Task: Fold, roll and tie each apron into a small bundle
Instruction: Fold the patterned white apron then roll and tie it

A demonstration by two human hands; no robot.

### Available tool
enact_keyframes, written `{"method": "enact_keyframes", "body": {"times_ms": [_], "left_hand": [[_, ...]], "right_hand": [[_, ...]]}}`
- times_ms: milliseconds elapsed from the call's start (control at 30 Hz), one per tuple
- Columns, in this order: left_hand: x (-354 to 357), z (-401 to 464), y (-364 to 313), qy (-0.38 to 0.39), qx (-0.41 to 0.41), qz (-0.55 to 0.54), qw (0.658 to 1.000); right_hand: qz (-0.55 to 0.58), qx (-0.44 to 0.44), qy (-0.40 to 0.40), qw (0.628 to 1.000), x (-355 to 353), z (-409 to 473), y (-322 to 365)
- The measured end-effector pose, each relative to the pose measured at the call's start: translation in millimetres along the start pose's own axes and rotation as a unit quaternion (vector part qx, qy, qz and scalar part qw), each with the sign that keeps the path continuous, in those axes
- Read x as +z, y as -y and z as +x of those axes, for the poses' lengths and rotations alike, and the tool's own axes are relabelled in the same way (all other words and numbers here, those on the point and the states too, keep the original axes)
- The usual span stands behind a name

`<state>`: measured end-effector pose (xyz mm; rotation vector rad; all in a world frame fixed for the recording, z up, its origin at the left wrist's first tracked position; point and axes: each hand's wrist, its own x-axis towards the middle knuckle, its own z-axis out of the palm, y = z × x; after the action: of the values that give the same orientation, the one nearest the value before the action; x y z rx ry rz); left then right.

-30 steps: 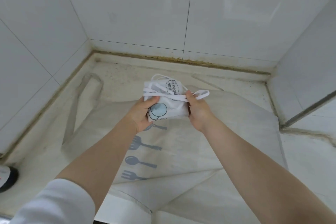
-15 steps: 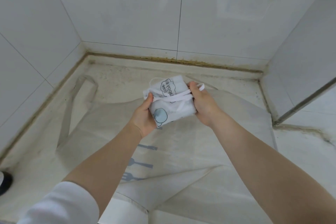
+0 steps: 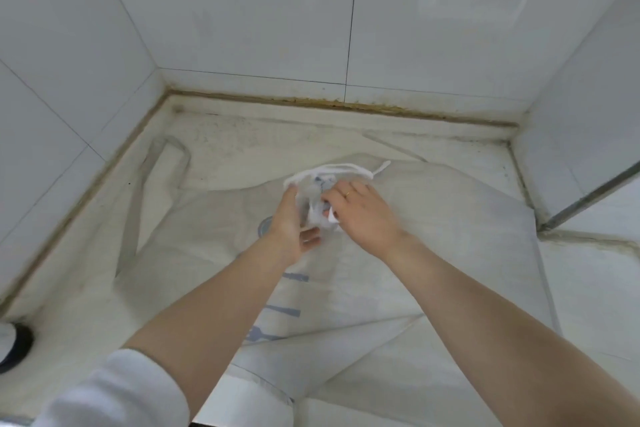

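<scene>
1. Both hands meet over the middle of the table, above a second apron [image 3: 433, 218] that lies spread flat on it.
2. The bundle [image 3: 317, 199], a small rolled white apron with blue print, sits between the 2 hands, held clear of the flat apron. Motion blur hides its exact shape.
3. My left hand [image 3: 291, 222] has its grip closed on the bundle's left side: fingers curl along the far edge, thumb near the lower end. The palm faces right.
4. My right hand [image 3: 360, 211] covers the bundle's right side, knuckles up, fingers curled into the cloth. I read its grip as closed on the bundle, though the fingertips are hidden. A ring [image 3: 347, 194] shows on 1 finger.
5. The white tie strap [image 3: 341, 168] loops out from the top of the bundle and trails to the right, its free end just above the flat apron's upper edge.
6. The flat apron shows blue utensil prints [image 3: 282, 310] between my forearms; its neck strap [image 3: 138, 204] lies stretched out to the left on the table.
7. White tiled walls [image 3: 242, 28] enclose the table on the left, far and right sides; the far joint is stained brown.
8. A dark round object [image 3: 15, 350] sits at the left edge, partly cut off. I cannot identify it.
9. A white sleeve [image 3: 114, 392] is pushed up on my left arm.
</scene>
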<state>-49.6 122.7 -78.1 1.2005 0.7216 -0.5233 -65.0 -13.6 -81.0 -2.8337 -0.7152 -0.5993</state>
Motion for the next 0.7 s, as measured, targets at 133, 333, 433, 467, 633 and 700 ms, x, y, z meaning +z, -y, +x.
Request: {"method": "enact_keyframes", "body": {"times_ms": [133,333,433,467,633,700], "left_hand": [[-5,7,24,0.044,-0.018,0.045,0.998],[-18,23,43,0.054,0.098,0.044,0.993],[-18,27,44,0.056,0.166,0.105,0.979],[-18,28,45,0.059,0.181,0.121,0.974],[-20,33,50,0.058,0.255,0.184,0.948],[-21,34,51,0.066,0.278,0.207,0.936]], "right_hand": [[0.074,-0.021,0.122,0.990,28,-25,8],[0.156,0.009,0.161,0.974,31,-45,13],[0.140,0.015,0.143,0.980,31,-46,14],[0.141,0.028,0.164,0.976,26,-41,15],[0.367,0.227,0.248,0.867,11,-29,12],[0.501,0.306,0.256,0.768,5,-27,9]]}}
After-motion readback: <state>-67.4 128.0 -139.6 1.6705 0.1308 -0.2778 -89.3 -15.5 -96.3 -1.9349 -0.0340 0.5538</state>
